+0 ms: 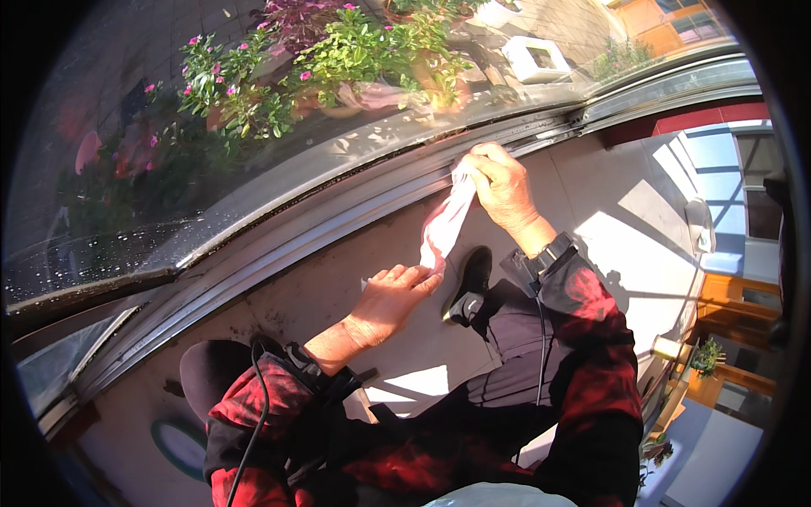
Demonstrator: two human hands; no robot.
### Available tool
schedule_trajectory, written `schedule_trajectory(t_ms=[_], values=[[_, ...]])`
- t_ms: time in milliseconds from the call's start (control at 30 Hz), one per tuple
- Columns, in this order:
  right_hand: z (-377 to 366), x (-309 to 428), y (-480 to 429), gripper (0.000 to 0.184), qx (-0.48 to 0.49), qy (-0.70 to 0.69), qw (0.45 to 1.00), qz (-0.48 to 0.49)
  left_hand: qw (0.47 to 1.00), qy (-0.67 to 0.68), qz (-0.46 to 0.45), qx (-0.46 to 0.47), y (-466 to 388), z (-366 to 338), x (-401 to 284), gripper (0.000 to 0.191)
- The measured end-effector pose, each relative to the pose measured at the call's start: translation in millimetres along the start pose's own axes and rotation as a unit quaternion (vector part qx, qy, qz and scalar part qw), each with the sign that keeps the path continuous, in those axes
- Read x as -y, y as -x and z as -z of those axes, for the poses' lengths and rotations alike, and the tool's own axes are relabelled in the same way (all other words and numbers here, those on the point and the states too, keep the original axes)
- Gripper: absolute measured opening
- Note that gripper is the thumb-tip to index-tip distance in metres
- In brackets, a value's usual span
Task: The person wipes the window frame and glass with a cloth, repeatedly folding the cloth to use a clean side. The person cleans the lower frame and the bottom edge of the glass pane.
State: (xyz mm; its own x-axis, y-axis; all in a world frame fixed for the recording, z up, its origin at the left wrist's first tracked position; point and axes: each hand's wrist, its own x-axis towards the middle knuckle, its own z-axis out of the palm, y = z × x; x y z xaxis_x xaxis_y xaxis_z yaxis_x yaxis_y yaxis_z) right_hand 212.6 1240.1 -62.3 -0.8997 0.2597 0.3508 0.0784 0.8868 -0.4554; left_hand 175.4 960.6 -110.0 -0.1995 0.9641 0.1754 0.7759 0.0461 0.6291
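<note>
A pink-and-white cloth (443,225) is stretched between my two hands, bunched into a narrow strip. My right hand (504,184) grips its upper end, right at the metal sliding-window track (393,180). Lower down, my left hand (396,301) holds the other end, over the tiled floor (336,279). Beyond the track stands a glass pane (146,209), with water drops on its lower left part. Whether the cloth touches the track under my right fingers I cannot tell.
Behind the glass are flowering plants (234,89) and a white square planter (535,60). A green-rimmed round object (180,450) lies at lower left on the floor. Wooden furniture (738,298) and a potted plant (706,358) stand at right. Cables run from both my wrists.
</note>
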Motion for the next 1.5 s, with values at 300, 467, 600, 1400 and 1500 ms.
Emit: schedule_trajectory(t_ms=[300, 467, 600, 1400, 1500], values=[[44.2, -83.5, -8.9, 0.013, -0.011, 0.045, 0.997, -0.058, 0.996, 0.061, 0.023, -0.06, -37.4, -14.5, 2.0, 0.057], [71.1, -153.8, -9.6, 0.018, -0.038, 0.11, 0.991, -0.062, 0.986, 0.121, 0.034, -0.112, -94.0, -47.0, -20.0, 0.054], [93.7, -181.1, -21.5, 0.017, -0.042, 0.199, 0.969, -0.143, 0.982, 0.143, 0.028, -0.123, -145.4, -68.0, -35.8, 0.057], [120.9, -213.2, -22.9, 0.016, -0.015, 0.281, 0.956, -0.086, 0.981, 0.17, 0.022, -0.089, -192.5, -84.8, -55.8, 0.062], [111.8, -191.0, -11.1, 0.014, -0.013, 0.259, 0.965, -0.026, 0.981, 0.185, 0.026, -0.061, -185.7, -85.1, -61.7, 0.062]])
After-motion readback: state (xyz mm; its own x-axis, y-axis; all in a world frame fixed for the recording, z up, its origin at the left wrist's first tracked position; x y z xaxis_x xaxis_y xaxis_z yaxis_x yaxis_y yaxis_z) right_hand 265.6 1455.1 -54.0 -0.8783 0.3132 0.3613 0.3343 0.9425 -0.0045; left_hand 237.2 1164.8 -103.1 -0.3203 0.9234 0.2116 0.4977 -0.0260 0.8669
